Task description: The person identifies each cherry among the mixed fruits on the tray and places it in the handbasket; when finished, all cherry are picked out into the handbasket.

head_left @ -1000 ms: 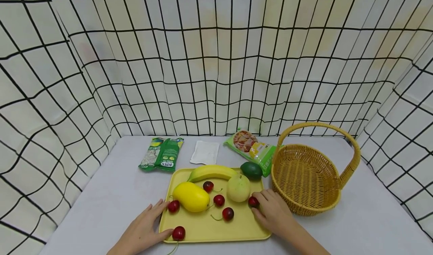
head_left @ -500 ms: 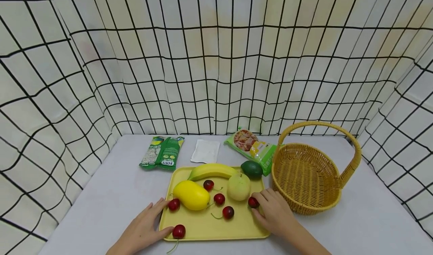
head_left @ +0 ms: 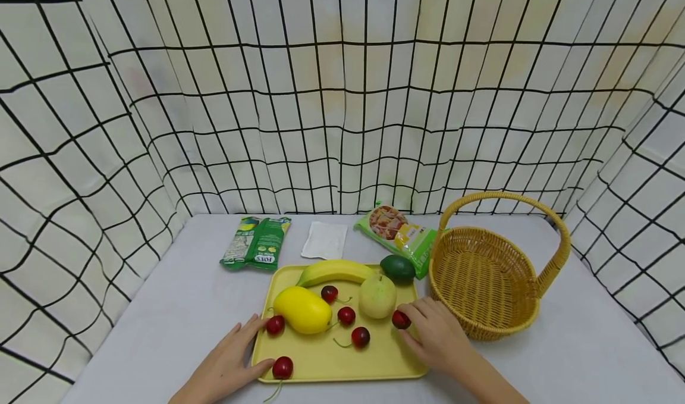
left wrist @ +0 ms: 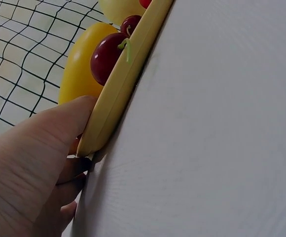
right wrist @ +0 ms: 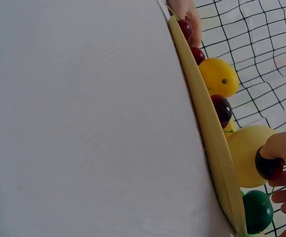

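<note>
A yellow tray (head_left: 342,365) holds a banana (head_left: 337,272), a yellow mango-like fruit (head_left: 302,310), a pale pear (head_left: 377,297), a dark green avocado-like fruit (head_left: 398,269) and several red cherries. My right hand (head_left: 436,335) pinches a dark red cherry (right wrist: 268,164) between thumb and fingers, just above the tray's right side near the pear. At the tray's left edge my left hand (head_left: 227,359) rests with fairly straight fingers touching the rim. Its thumb lies at the front left corner, beside a cherry (head_left: 282,368), and its index finger is close to another cherry (head_left: 275,325).
A wicker basket (head_left: 484,326) with a tall handle stands right of the tray. Behind the tray lie a green snack bag (head_left: 257,244), a folded white cloth or tissue (head_left: 324,241) and a green-and-yellow food packet (head_left: 401,234). Black-gridded white fabric (head_left: 342,94) surrounds the table.
My right hand and the cherry it pinches have shifted up very slightly. The left hand and the other things stay in place.
</note>
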`<state>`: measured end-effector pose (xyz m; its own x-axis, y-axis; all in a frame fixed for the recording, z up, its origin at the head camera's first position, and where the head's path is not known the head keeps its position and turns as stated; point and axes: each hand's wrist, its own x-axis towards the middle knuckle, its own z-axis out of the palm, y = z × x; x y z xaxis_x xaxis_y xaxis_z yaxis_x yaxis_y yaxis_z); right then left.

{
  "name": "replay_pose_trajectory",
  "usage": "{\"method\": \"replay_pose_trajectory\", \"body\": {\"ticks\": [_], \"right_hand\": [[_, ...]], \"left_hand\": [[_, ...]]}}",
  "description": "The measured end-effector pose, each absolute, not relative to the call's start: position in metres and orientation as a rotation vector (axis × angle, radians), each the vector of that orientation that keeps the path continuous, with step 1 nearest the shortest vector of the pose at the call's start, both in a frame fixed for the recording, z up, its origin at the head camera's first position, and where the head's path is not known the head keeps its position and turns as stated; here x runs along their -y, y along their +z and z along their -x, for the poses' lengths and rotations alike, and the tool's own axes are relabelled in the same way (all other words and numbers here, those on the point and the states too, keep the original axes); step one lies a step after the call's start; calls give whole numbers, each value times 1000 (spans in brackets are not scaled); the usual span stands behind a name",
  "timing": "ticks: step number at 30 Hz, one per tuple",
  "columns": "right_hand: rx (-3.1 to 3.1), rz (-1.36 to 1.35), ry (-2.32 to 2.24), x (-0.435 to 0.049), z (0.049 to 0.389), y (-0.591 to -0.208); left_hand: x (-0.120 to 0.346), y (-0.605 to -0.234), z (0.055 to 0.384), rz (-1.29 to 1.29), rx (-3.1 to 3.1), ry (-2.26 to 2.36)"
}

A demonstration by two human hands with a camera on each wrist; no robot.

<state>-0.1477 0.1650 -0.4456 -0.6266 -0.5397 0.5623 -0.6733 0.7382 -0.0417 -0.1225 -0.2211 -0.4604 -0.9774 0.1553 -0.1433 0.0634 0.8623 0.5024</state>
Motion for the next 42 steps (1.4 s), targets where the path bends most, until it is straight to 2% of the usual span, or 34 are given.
{"method": "replay_pose_trajectory", "body": {"ticks": [24, 42], "right_hand": [[2356, -907, 366, -185, 159, -419], [2344, -737, 391, -211, 177, -417]], "left_hand": [[221, -457, 119, -138, -2836, 749], [221, -459, 119, -234, -2874, 788]]}}
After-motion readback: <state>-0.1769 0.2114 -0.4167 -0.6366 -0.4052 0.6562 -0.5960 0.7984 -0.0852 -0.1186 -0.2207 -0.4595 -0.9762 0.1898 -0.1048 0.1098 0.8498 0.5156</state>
